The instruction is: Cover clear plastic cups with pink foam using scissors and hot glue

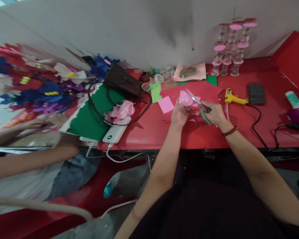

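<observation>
A person's two bare hands work over a red table (143, 131), seen from above. The left hand (180, 114) pinches a piece of pink paper (183, 97) at its near edge, fingers closed on it. The right hand (213, 113), with a dark red bead bracelet (230, 131) at its wrist, is closed around the handles of a pair of scissors (195, 100). The scissors sit between the hands, their blades reaching over the paper just beyond the left hand's fingertips. Something clear and shiny seems to lie against the paper, though it is too small and blurred to be sure.

To cut well here, the left hand would best hold the paper taut and turn it into the blades, its fingertips kept back from the cutting line, while the right hand makes short, steady snips.

The scissors point away from the person and towards the left. Their long axis runs on a slant, from the handles in the right hand up to the tips past the left hand.

Just left of the left hand lies a pink square sheet (166, 104); red sheets (210, 91) spread beyond both hands. To the right of the right hand rests a yellow glue gun (235, 99), and farther beyond it stand stacked clear cups with pink discs (230, 43).
</observation>
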A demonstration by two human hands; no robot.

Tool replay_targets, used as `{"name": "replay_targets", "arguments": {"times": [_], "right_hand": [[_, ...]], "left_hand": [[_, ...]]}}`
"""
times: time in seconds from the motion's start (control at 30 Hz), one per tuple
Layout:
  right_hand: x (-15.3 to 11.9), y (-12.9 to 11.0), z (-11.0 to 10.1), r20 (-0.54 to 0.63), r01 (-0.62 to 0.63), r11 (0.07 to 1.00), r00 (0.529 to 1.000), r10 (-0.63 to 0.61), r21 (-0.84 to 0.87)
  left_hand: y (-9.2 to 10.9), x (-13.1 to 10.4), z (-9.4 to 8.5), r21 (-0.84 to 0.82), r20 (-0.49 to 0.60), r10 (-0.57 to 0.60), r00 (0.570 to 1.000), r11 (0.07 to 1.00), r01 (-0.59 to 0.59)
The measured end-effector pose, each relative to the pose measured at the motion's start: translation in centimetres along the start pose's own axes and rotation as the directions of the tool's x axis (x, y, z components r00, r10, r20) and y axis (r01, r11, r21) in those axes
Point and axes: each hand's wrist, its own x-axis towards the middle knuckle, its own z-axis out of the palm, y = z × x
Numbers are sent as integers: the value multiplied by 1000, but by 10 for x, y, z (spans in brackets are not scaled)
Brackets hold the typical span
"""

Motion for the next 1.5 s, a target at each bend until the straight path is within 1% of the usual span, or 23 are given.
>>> {"name": "replay_targets", "arguments": {"times": [0.1, 0.17, 0.27, 0.3, 0.33, 0.4, 0.47, 0.67, 0.97, 1.17, 1.27, 1.37, 1.5], "right_hand": [[1, 1, 1, 0, -49, 997, 999, 49, 54], [3, 2, 0, -43, -82, 996, 996, 84, 46], [5, 3, -2, -173, -85, 995, 982, 75, -50], [5, 3, -3, -199, -71, 993, 979, 51, -96], [5, 3, -3, -202, -51, 989, 979, 23, -137], [3, 5, -1, -151, -1, 985, 988, -26, -175], [2, 6, 2, -83, 27, 986, 996, -41, -164], [1, 5, 7, -12, -12, 993, 1000, 11, -120], [-1, -6, 2, 14, -11, 1000, 1000, 11, -17], [-2, -8, 3, 44, 5, 999, 999, -7, 50], [-1, -8, 3, 36, -3, 999, 999, 1, 33], [0, -6, 2, 9, -25, 999, 1000, 25, -22], [2, -1, 0, -22, -12, 995, 1000, 10, -103]], "left_hand": [[0, 2, -1, 12, 2, -3, 1000, 1000, 3], [1, 3, -1, 27, -12, -2, 1000, 1000, 2], [1, 4, 0, 34, -32, 8, 999, 999, -7], [1, 4, 1, 36, -34, 11, 999, 999, -10], [1, 3, 1, 39, -35, 14, 999, 999, -12], [1, 3, 1, 53, -39, 12, 999, 999, -10], [0, 2, 0, 68, -53, 4, 999, 998, 0], [0, 1, 0, 54, -42, -13, 999, 998, 15], [3, 1, 3, 69, -75, -53, 996, 996, 58], [3, 0, 2, 56, -61, -54, 997, 997, 57], [3, 1, 3, 48, -67, -42, 997, 998, 45], [3, 0, 3, 38, -84, -29, 996, 999, 32], [3, -1, 5, 27, -70, -47, 996, 998, 49]]}}
